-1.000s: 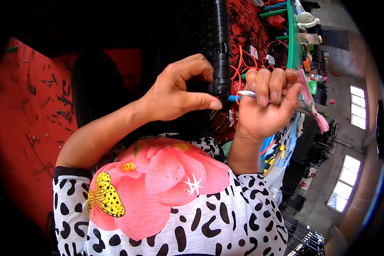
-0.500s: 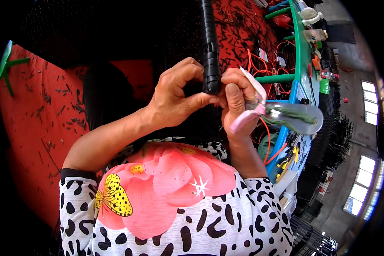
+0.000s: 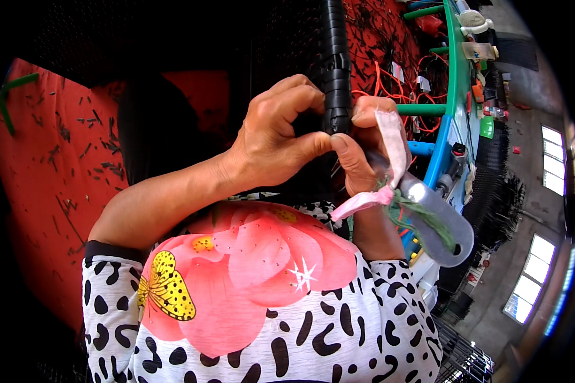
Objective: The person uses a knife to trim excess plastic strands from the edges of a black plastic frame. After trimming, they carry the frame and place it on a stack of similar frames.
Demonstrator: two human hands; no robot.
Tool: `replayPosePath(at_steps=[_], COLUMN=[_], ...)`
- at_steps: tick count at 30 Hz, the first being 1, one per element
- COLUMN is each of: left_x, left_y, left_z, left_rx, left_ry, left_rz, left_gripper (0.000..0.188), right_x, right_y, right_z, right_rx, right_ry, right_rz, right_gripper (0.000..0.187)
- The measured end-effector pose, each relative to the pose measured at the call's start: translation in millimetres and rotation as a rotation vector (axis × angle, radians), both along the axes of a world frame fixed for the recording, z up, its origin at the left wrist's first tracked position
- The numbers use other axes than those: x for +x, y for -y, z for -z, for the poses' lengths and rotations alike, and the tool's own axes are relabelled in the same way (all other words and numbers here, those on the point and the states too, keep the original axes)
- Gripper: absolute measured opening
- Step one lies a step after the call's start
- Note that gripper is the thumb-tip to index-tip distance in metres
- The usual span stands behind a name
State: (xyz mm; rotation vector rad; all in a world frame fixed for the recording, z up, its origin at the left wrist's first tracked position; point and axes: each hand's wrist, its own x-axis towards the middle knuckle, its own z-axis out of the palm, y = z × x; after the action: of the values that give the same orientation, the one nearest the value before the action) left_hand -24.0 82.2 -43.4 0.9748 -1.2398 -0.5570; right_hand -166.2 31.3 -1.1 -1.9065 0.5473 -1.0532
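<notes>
- Far left, a red floor [image 3: 38, 159] is spreading out.
- The left hand [image 3: 278, 134] is curling beside the end of a black wrapped bar [image 3: 337, 89]; whether it is pinching, I cannot tell.
- The bar is pointing down between both hands.
- The right hand [image 3: 356, 161] is gripping a cloth-tied metal tool [image 3: 452, 233].
</notes>
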Motion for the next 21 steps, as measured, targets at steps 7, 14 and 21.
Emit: replayPosePath(at_steps=[7,14,21], left_x=[0,4,-3], left_y=[-4,-10,-5], left_z=[0,3,8], left_rx=[-0.143,-0.35,-0.205], left_ry=[0.041,0.225,0.059], left_rz=[-0.191,-0.193,-0.155], left_gripper=[0.039,0.039,0.034], right_x=[4,-1,-4], right_y=[2,1,11], right_z=[0,4,-42], right_rx=[-0.214,0.033,-0.026], right_ry=[-0.011,0.199,0.514], right_rz=[0.03,-0.066,-0.172], right_gripper=[0.035,0.017,0.05])
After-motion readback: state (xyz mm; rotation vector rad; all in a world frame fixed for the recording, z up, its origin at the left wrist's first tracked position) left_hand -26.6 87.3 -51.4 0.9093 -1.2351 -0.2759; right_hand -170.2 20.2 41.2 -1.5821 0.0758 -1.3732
